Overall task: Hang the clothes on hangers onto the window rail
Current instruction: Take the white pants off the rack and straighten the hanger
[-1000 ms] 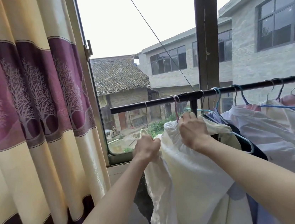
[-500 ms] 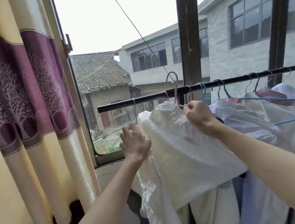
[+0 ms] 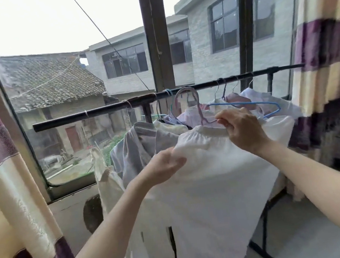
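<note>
Two hands carry one white garment (image 3: 212, 166). My right hand (image 3: 243, 129) pinches its hanger (image 3: 200, 112); my left hand (image 3: 165, 164) grips the cloth's shoulder. The hook rises just above-left of my right fingers (image 3: 225, 122), level with the rail (image 3: 103, 113) beyond, which runs crosswise. I judge the right hand nearer.

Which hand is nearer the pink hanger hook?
Right. The right hand pinches the pink hanger just below its hook; the left hand holds the white garment lower left.
</note>
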Action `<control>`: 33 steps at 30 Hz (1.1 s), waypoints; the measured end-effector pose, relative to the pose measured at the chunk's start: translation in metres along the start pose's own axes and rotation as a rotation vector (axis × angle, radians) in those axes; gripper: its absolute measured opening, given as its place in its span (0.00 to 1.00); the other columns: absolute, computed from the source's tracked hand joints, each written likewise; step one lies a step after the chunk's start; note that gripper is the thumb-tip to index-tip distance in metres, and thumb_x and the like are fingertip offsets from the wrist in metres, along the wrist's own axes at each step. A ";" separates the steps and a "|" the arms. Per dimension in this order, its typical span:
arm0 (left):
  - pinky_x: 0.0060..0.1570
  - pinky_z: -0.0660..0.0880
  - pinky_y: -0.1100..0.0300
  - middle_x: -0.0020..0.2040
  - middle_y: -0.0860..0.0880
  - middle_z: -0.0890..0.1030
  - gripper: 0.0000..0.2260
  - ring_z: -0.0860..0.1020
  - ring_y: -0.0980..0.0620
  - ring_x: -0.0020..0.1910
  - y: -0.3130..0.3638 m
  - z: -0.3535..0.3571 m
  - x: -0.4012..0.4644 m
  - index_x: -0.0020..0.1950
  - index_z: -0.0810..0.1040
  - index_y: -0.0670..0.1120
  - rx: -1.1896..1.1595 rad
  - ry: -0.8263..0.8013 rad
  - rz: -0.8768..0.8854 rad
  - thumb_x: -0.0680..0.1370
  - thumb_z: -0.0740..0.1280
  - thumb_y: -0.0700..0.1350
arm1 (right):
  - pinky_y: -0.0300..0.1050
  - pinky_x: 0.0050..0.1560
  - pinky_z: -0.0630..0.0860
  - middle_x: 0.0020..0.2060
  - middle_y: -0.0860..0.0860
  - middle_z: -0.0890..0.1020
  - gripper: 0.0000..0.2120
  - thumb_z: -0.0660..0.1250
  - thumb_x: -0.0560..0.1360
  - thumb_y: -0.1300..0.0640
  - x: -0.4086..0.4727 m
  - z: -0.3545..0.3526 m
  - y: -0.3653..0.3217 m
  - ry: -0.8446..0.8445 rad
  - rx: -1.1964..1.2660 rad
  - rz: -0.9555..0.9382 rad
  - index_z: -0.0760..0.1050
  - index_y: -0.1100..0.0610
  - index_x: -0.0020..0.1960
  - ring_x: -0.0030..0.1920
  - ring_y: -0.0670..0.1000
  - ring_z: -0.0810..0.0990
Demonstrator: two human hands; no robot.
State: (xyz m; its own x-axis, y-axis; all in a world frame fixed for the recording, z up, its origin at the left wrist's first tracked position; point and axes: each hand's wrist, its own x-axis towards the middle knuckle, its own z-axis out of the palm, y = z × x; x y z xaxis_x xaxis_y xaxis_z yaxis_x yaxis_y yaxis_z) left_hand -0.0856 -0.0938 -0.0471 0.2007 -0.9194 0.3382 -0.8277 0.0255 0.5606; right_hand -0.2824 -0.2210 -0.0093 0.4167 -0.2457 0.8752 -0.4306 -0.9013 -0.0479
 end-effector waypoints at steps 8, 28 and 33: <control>0.35 0.63 0.62 0.37 0.47 0.77 0.11 0.73 0.49 0.36 0.060 0.103 -0.001 0.40 0.73 0.39 -0.054 0.062 -0.034 0.79 0.60 0.43 | 0.44 0.40 0.68 0.40 0.49 0.82 0.18 0.54 0.73 0.42 -0.066 -0.022 0.036 -0.238 0.079 0.118 0.77 0.52 0.48 0.44 0.54 0.80; 0.33 0.60 0.60 0.35 0.46 0.65 0.17 0.64 0.54 0.34 0.108 0.217 0.036 0.40 0.72 0.35 -0.597 -0.419 -0.077 0.70 0.64 0.51 | 0.44 0.41 0.64 0.30 0.56 0.71 0.09 0.52 0.78 0.59 -0.133 -0.060 0.158 0.046 0.013 -0.008 0.63 0.58 0.40 0.33 0.53 0.66; 0.28 0.60 0.60 0.24 0.55 0.64 0.12 0.62 0.58 0.27 0.113 0.194 0.056 0.29 0.65 0.49 -0.284 -0.102 0.105 0.63 0.66 0.53 | 0.47 0.40 0.69 0.31 0.56 0.79 0.16 0.53 0.75 0.54 -0.163 -0.058 0.188 -0.369 -0.268 0.045 0.74 0.61 0.38 0.32 0.58 0.78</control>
State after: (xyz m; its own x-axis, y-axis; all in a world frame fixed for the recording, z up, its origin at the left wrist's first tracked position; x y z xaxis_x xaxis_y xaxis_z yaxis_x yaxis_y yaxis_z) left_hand -0.2697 -0.2183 -0.1118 0.0562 -0.9403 0.3357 -0.6588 0.2177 0.7201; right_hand -0.4778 -0.3296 -0.1330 0.6292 -0.4367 0.6430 -0.6263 -0.7747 0.0868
